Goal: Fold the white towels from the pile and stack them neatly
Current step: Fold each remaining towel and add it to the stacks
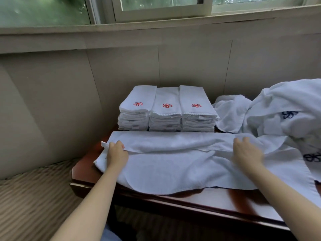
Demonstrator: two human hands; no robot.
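A white towel (173, 164) lies spread across the dark red table (199, 197), its far long edge folded over toward me. My left hand (116, 154) pinches that folded edge at the towel's left end. My right hand (247, 153) grips the same fold near the right end, fingers curled into the cloth. Behind the towel stand three side-by-side stacks of folded white towels (166, 110) with red flower marks on top. A loose pile of unfolded white towels (278, 110) with dark blue flower marks sits at the right.
The table stands against a beige panelled wall (121, 70) under a window (156, 7). Striped carpet floor (34, 197) lies left of the table. The table's front edge runs near me, with a strip of bare wood in front of the towel.
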